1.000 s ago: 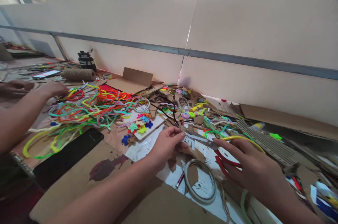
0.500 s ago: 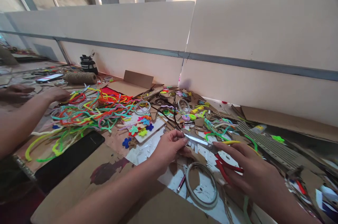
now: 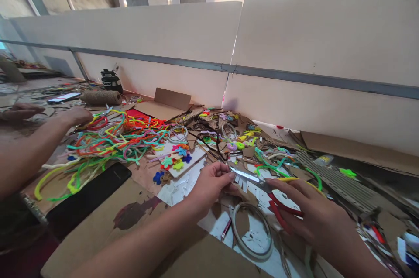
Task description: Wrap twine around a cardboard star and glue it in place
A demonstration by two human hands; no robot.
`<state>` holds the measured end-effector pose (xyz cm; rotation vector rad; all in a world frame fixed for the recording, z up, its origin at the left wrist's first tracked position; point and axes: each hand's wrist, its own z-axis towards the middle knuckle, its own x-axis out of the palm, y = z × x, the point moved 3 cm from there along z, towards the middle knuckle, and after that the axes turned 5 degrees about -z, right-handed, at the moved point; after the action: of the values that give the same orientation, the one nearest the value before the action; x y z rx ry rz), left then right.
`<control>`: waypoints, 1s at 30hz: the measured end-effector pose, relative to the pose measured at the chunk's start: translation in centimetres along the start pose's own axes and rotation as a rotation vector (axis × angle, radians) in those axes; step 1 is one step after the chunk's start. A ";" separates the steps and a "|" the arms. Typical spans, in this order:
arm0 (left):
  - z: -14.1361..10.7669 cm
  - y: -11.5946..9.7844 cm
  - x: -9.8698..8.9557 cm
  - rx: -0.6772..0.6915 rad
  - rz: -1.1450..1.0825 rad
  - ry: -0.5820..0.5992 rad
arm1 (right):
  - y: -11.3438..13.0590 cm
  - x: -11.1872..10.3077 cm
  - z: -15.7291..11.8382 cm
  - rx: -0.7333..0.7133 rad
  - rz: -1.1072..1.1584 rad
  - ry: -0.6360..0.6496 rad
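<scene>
- My two hands: left hand [image 3: 211, 182] and right hand [image 3: 306, 208].
- One pair of scissors [image 3: 273, 198] in my grip.
- One lit phone [image 3: 64, 97].
- One flat black slab [image 3: 90, 199].
- One roll of twine [image 3: 101, 97].
- At least three pale rings [image 3: 269, 239].
- Two co-worker's hands [image 3: 77, 115].
- Pipe cleaners [image 3: 122, 140], too tangled for me to count.

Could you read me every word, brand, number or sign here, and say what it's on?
None reads clearly.
Black jar: pale lettering, too blurred.
Lit phone: screen too small to read.
Small bottle: label too small.
Dark red pen: markings too small.
Scissors in the right hand: no lettering visible.
</scene>
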<state>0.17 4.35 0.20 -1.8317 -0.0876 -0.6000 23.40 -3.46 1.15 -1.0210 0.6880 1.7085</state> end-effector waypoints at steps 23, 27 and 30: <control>0.1 -0.4 -0.1 -0.060 0.051 -0.032 | 0.4 0.3 0.4 0.113 0.272 0.189; 0.0 -0.4 0.0 -0.079 0.037 -0.037 | 0.7 0.0 0.7 0.117 0.244 0.196; 0.1 -0.2 0.0 -0.072 0.036 -0.035 | 0.7 0.0 0.7 0.104 0.231 0.200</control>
<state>0.11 4.54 0.36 -1.9103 -0.0575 -0.5522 22.55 -3.14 1.49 -1.0816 1.0480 1.7596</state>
